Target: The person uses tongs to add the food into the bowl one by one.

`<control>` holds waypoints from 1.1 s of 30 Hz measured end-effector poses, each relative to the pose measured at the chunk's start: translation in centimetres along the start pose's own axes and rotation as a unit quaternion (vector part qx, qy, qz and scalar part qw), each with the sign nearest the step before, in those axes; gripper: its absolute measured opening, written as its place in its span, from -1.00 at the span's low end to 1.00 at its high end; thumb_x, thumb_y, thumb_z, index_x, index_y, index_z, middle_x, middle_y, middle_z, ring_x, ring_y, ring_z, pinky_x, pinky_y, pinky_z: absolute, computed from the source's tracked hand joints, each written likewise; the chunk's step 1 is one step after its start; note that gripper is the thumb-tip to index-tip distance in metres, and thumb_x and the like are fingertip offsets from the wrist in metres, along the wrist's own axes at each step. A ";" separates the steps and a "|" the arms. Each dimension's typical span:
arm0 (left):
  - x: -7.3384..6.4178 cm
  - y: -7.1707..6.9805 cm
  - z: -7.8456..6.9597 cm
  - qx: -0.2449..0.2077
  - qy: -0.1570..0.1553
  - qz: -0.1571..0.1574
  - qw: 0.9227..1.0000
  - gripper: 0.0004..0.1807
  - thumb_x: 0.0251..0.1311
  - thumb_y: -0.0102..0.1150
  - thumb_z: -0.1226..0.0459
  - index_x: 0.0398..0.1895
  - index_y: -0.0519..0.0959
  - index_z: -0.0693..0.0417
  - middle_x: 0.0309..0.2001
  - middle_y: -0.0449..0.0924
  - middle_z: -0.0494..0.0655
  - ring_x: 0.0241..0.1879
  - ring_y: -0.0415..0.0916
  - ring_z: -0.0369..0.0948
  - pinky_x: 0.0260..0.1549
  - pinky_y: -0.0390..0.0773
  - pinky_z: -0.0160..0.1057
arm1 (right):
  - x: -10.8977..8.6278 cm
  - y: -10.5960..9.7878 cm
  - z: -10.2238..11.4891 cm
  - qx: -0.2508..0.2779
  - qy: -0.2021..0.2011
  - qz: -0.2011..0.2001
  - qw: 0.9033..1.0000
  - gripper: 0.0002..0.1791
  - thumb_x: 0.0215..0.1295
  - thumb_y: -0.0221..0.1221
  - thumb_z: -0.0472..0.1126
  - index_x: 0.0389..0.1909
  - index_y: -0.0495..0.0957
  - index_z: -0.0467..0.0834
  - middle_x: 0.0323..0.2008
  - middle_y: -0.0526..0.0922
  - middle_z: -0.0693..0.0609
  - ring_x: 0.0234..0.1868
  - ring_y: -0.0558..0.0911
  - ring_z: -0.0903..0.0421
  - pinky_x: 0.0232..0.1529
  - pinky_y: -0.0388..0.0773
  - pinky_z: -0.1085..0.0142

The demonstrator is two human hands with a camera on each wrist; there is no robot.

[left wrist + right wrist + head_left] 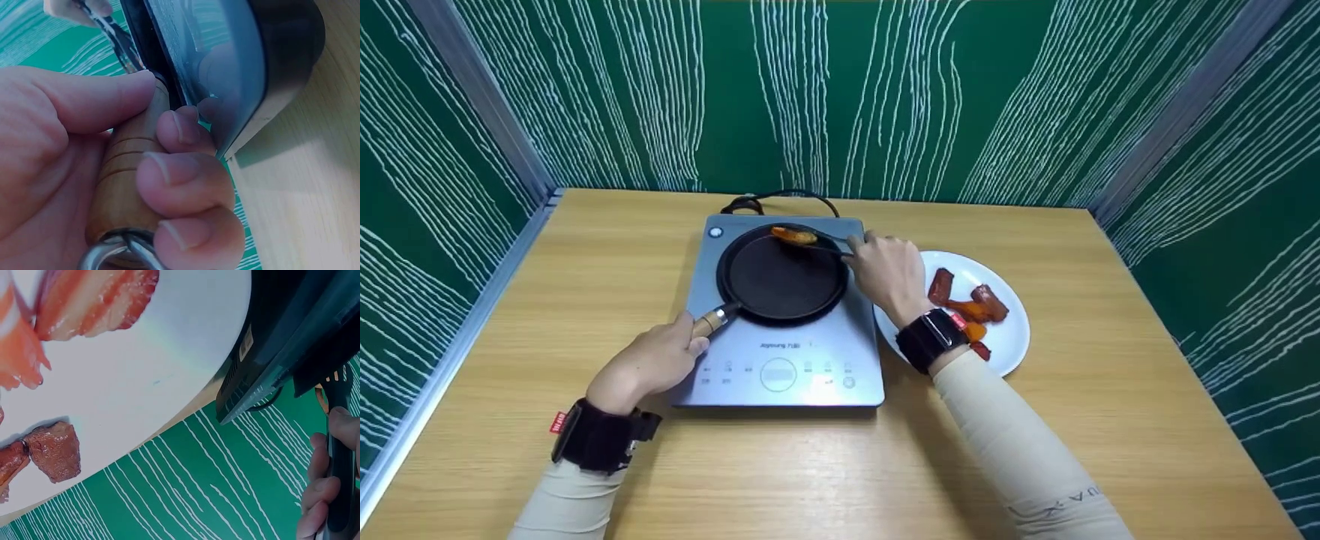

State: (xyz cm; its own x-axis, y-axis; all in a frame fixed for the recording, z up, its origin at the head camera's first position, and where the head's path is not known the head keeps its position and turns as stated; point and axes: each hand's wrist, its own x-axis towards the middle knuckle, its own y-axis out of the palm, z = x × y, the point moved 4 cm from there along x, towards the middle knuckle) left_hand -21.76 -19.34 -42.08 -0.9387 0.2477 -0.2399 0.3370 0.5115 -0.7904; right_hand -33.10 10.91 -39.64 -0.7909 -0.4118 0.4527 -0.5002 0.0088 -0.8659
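A flat black frying pan sits on the induction cooktop. My left hand grips its wooden handle, fingers and thumb curled round it. In my right hand are dark tongs with a slotted head. Their two arms reach over the pan's far right side. At their tips is an orange-brown piece of food, near the pan's far rim; whether it touches the pan I cannot tell. Under my right wrist, a white plate bears several reddish and orange food pieces.
The cooktop stands on a wooden table, its black cord looping behind it. The plate lies close to the cooktop's right side. Green panels with white lines close off the back and both sides.
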 end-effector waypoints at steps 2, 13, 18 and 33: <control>0.0 0.0 0.0 -0.002 -0.002 0.001 1.000 -0.78 0.66 -0.07 0.19 0.02 0.35 0.21 -0.36 0.35 0.02 -0.39 0.39 -0.05 -0.40 0.37 -0.12 | 0.0 -0.1 -0.1 0.004 0.004 0.008 1.000 -0.69 0.52 0.28 0.06 -0.10 0.73 -0.12 -0.36 0.71 -0.10 -0.54 0.62 -0.07 -0.58 0.56 0.04; -0.2 0.1 0.2 -0.006 -0.011 0.009 1.000 -0.74 0.66 -0.07 0.15 0.07 0.34 0.20 -0.34 0.36 0.03 -0.39 0.40 -0.06 -0.41 0.39 -0.12 | -0.6 -0.7 -0.5 0.047 0.014 0.052 0.997 -0.60 0.54 0.25 0.11 0.04 0.71 -0.13 -0.31 0.70 -0.13 -0.49 0.62 -0.11 -0.51 0.58 0.03; -0.1 0.1 0.0 -0.013 -0.015 0.013 1.000 -0.75 0.67 -0.07 0.16 0.06 0.33 0.19 -0.35 0.33 0.02 -0.40 0.37 -0.08 -0.42 0.36 -0.13 | -1.8 -1.5 -1.9 0.094 0.032 0.050 0.994 -0.51 0.56 0.19 0.18 0.09 0.69 -0.17 -0.28 0.71 -0.15 -0.49 0.60 -0.08 -0.50 0.56 0.07; 0.0 0.2 0.1 -0.002 -0.013 0.012 1.000 -0.72 0.67 -0.08 0.14 0.10 0.33 0.20 -0.35 0.33 0.02 -0.41 0.38 -0.06 -0.42 0.36 -0.12 | -10.6 -3.9 -11.1 0.207 0.215 0.065 0.952 -0.50 0.50 0.25 0.19 -0.05 0.69 -0.22 -0.53 0.49 -0.04 -0.57 0.44 -0.01 -0.57 0.25 0.17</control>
State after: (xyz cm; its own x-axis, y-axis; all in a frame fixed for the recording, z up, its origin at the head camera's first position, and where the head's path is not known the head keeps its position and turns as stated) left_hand -21.73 -19.36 -42.31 -0.9322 0.2386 -0.2722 0.3588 0.5091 -0.7823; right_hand -26.70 25.36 -38.73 -0.9525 -0.0193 0.3039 -0.2767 -0.3617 -0.8903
